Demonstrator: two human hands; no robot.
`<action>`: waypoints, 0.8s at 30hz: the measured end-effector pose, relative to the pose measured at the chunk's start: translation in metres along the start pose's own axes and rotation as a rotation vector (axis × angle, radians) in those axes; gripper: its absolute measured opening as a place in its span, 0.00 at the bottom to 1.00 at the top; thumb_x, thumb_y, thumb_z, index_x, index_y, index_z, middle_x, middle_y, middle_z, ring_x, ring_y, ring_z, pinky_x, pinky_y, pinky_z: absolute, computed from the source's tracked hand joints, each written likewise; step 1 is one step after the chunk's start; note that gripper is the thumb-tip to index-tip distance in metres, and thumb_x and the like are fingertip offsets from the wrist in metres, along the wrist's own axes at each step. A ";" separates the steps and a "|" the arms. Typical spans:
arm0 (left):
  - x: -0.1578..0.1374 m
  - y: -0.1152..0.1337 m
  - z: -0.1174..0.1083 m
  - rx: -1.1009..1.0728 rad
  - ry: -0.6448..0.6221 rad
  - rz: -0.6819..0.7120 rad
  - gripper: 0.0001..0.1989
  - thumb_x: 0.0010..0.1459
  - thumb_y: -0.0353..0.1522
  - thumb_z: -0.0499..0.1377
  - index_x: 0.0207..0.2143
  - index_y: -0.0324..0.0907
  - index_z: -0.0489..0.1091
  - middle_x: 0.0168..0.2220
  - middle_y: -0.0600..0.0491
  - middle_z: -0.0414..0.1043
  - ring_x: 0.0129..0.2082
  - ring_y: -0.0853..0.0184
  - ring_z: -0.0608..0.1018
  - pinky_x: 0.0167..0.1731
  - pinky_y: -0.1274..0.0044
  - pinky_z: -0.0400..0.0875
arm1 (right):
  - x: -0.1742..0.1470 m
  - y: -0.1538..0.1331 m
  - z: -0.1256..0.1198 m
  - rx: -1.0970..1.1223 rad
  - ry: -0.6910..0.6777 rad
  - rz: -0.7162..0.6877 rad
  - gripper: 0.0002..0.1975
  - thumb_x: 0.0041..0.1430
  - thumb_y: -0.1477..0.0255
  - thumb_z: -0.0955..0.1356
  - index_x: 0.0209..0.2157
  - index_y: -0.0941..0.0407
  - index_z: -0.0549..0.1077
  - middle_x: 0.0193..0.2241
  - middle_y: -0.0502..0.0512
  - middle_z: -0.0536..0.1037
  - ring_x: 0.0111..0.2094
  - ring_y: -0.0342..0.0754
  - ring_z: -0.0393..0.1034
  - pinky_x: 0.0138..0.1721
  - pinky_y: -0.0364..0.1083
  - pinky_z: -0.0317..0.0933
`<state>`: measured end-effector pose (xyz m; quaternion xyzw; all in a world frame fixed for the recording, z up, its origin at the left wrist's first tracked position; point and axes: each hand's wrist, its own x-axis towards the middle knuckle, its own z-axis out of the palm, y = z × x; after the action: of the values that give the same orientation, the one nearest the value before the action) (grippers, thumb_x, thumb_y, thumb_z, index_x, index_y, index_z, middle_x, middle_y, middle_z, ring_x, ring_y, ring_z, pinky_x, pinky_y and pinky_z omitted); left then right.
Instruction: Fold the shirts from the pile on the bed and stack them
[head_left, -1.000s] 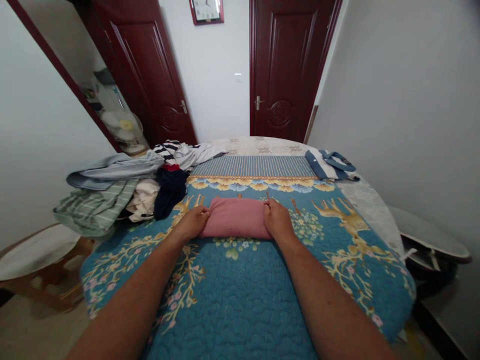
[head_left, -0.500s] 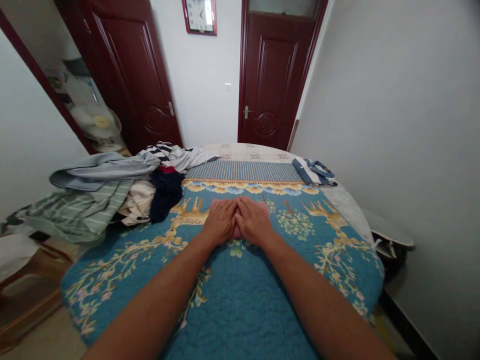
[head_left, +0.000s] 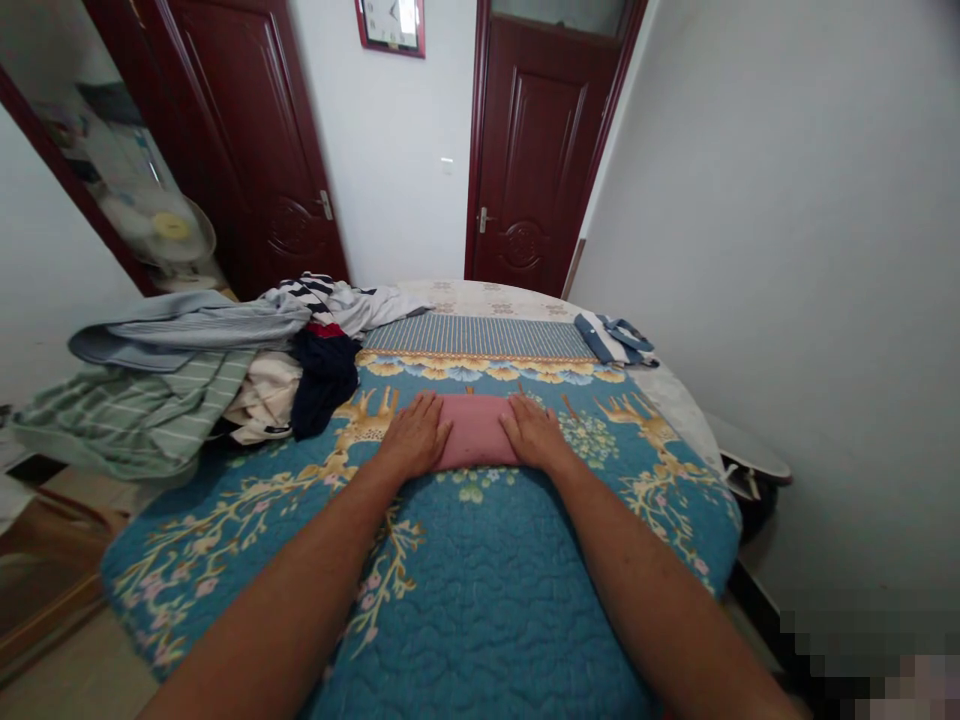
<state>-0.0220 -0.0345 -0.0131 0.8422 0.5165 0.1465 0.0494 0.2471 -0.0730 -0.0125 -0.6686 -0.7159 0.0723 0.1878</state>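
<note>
A pink folded cloth (head_left: 476, 430) lies flat as a small rectangle on the blue quilted cover (head_left: 480, 600) of the table. My left hand (head_left: 414, 435) rests on its left end, palm down with the fingers stretched out. Over the right end lies my right hand (head_left: 534, 430), also flat, its fingers extended and the thumb on the cloth. Between the two hands the cloth's smooth middle shows. Its outer ends are partly hidden beneath the palms.
A heap of loose clothes, with a green striped garment (head_left: 135, 415) and a dark navy one (head_left: 324, 380), covers the table's left side. A folded blue and white striped garment (head_left: 615, 340) lies at the far right. A wooden chair (head_left: 60, 560) stands at the left.
My hands have moved apart, from meeting over the middle of the pink cloth to its two ends. The cloth's middle now shows. The view has shifted slightly.
</note>
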 end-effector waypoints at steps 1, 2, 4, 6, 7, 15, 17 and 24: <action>-0.002 -0.009 -0.003 -0.027 0.005 0.032 0.32 0.73 0.40 0.46 0.72 0.31 0.62 0.75 0.35 0.57 0.76 0.48 0.61 0.73 0.56 0.56 | 0.000 0.005 -0.001 0.023 0.013 -0.022 0.28 0.78 0.61 0.58 0.71 0.58 0.65 0.72 0.66 0.64 0.73 0.61 0.57 0.73 0.68 0.46; -0.004 -0.019 -0.007 -0.056 0.014 0.068 0.31 0.72 0.38 0.47 0.71 0.32 0.64 0.74 0.36 0.60 0.74 0.50 0.63 0.73 0.58 0.57 | 0.000 0.010 -0.002 0.051 0.026 -0.058 0.27 0.77 0.64 0.58 0.70 0.58 0.67 0.71 0.65 0.67 0.72 0.59 0.60 0.73 0.65 0.48; -0.008 -0.037 -0.016 -0.109 0.034 0.123 0.28 0.69 0.34 0.49 0.67 0.37 0.70 0.71 0.39 0.67 0.71 0.53 0.69 0.72 0.60 0.60 | 0.000 0.022 -0.008 0.105 0.071 -0.140 0.25 0.75 0.69 0.60 0.68 0.58 0.70 0.69 0.64 0.70 0.71 0.55 0.62 0.73 0.60 0.52; -0.010 -0.050 -0.026 -0.168 0.061 0.133 0.25 0.67 0.34 0.51 0.63 0.43 0.74 0.66 0.43 0.74 0.66 0.53 0.75 0.68 0.60 0.66 | 0.000 0.032 -0.014 0.129 0.143 -0.187 0.24 0.73 0.71 0.61 0.65 0.57 0.74 0.68 0.64 0.71 0.70 0.54 0.64 0.72 0.58 0.55; -0.010 -0.053 -0.029 -0.203 0.082 0.126 0.24 0.67 0.34 0.52 0.61 0.45 0.75 0.64 0.44 0.76 0.64 0.54 0.77 0.67 0.61 0.68 | 0.000 0.035 -0.017 0.128 0.180 -0.186 0.23 0.72 0.71 0.62 0.64 0.56 0.75 0.67 0.64 0.72 0.69 0.55 0.65 0.72 0.58 0.55; 0.001 -0.034 -0.018 -0.302 0.200 -0.007 0.30 0.66 0.40 0.55 0.67 0.36 0.68 0.68 0.38 0.71 0.69 0.52 0.72 0.71 0.61 0.61 | 0.008 0.027 -0.022 0.169 0.139 0.041 0.25 0.73 0.64 0.64 0.64 0.59 0.75 0.60 0.66 0.79 0.61 0.58 0.74 0.67 0.56 0.60; 0.009 -0.031 -0.016 -0.346 0.153 -0.053 0.33 0.64 0.39 0.58 0.69 0.37 0.66 0.68 0.39 0.70 0.69 0.51 0.72 0.70 0.61 0.62 | 0.014 0.021 -0.024 0.193 0.086 0.090 0.26 0.71 0.64 0.66 0.66 0.58 0.74 0.58 0.65 0.80 0.60 0.59 0.75 0.66 0.55 0.61; 0.023 -0.031 -0.036 -0.501 0.010 -0.216 0.36 0.53 0.40 0.65 0.63 0.37 0.72 0.50 0.44 0.82 0.48 0.54 0.83 0.49 0.68 0.75 | 0.026 0.016 -0.037 0.400 -0.099 0.104 0.17 0.59 0.67 0.69 0.46 0.59 0.84 0.40 0.59 0.85 0.43 0.55 0.78 0.45 0.48 0.67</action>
<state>-0.0492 -0.0023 0.0188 0.7432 0.5510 0.2678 0.2690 0.2745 -0.0516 0.0205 -0.6498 -0.6601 0.2554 0.2771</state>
